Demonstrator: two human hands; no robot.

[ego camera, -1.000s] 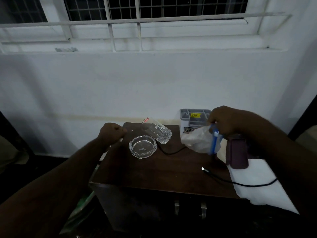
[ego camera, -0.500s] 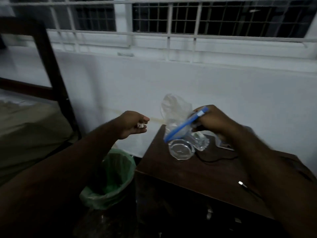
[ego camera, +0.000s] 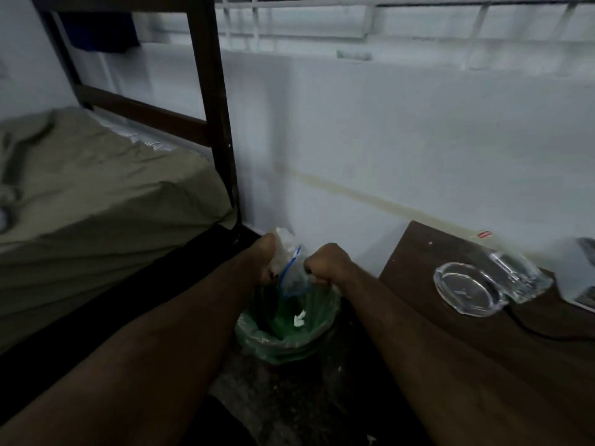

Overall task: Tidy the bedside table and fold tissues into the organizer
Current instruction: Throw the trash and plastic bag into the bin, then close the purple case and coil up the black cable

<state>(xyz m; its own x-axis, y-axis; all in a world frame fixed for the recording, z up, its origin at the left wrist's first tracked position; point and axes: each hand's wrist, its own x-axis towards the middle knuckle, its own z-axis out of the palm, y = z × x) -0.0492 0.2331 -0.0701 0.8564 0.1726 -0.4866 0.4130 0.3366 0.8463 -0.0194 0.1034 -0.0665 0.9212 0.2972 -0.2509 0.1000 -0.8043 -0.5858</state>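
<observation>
My right hand (ego camera: 325,264) is curled in a fist round one edge of a clear zip bag (ego camera: 291,272) with a blue seal strip, and my left hand (ego camera: 265,260) is at the bag's other side, fingers hidden behind the plastic, so I cannot tell how tightly it grips. The bag hangs between my hands, directly above a bin (ego camera: 286,323) lined with a green plastic liner; what the bag holds is too dim to make out. Down inside the liner lies a small crumpled white scrap (ego camera: 299,318), the only thing I can see in there. Both my forearms reach forward and down from the bottom corners, converging over the bin, which stands on the floor between the bed (ego camera: 96,194) to my left and the dark wooden surface (ego camera: 450,317) to my right. On that surface sits a clear glass ashtray (ego camera: 467,289), and just beside it a glass tumbler (ego camera: 518,275) lies tipped on its side. A black cable (ego camera: 541,333) trails across the wood near them. At the far right edge, part of the white organizer (ego camera: 579,272) shows, cut off by the frame, its compartments not visible.
</observation>
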